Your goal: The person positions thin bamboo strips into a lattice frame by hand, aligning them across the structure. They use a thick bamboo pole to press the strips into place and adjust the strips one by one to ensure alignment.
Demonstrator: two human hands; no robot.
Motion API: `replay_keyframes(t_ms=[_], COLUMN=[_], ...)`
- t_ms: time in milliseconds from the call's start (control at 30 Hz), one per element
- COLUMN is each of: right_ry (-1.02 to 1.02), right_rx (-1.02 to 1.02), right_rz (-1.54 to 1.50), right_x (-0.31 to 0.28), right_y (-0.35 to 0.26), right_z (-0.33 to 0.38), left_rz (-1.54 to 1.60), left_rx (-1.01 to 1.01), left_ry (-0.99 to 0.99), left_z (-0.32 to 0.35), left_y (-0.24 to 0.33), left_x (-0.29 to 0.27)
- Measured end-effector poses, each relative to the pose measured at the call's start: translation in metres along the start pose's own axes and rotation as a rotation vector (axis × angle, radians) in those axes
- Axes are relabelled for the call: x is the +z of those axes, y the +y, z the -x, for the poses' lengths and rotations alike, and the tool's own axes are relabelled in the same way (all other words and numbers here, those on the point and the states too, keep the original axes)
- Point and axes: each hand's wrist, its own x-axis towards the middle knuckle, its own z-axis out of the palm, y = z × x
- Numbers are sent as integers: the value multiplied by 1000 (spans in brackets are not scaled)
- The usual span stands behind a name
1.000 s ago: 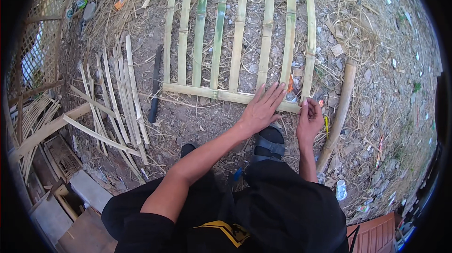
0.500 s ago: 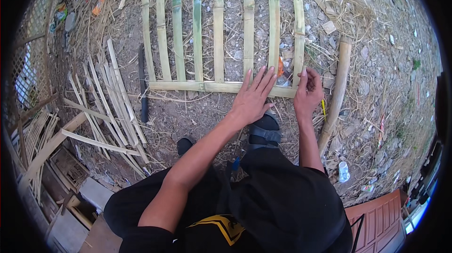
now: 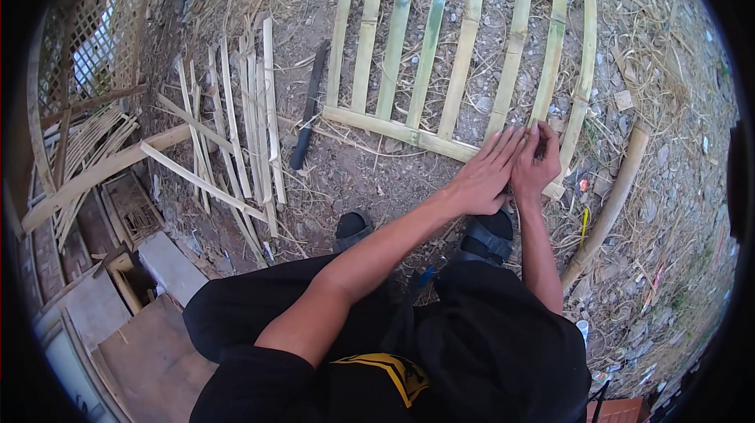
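Note:
A flat frame of split bamboo lies on the ground before me, its several long slats (image 3: 469, 29) meeting a bamboo crosspiece (image 3: 389, 128) at the near end. My left hand (image 3: 487, 177) rests on the crosspiece, fingers stretched out and flat, holding nothing. Right beside it, touching or nearly touching, is my right hand (image 3: 538, 162), at the foot of the second slat from the right. Its fingers are curled, with thumb and forefinger close together; whatever they may hold is hidden. Both hands cover part of the crosspiece near its right end.
A long black bladed tool (image 3: 311, 104) lies left of the frame. Thin bamboo strips (image 3: 259, 116) are piled farther left, near a lattice panel (image 3: 94, 37). On the right lies a round bamboo pole (image 3: 609, 203), with a yellow strip (image 3: 584, 226) beside it. My sandalled foot (image 3: 485, 238) is close below the hands.
The view has swung left, so the frame appears shifted right and tilted. My right hand has moved from the rightmost slat to the one beside it, next to my left hand.

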Motion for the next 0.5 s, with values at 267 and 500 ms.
replay_keyframes(t_ms=[267,500], right_ry=[7,-5], right_rx=[-161,-128], right_rz=[158,212], right_x=[-2,0], right_y=[7,7], right_z=[1,0], left_rz=[377,261], left_rx=[80,-223], left_ry=[126,713], left_z=[2,15], left_y=[-7,-57], left_x=[-14,-71])
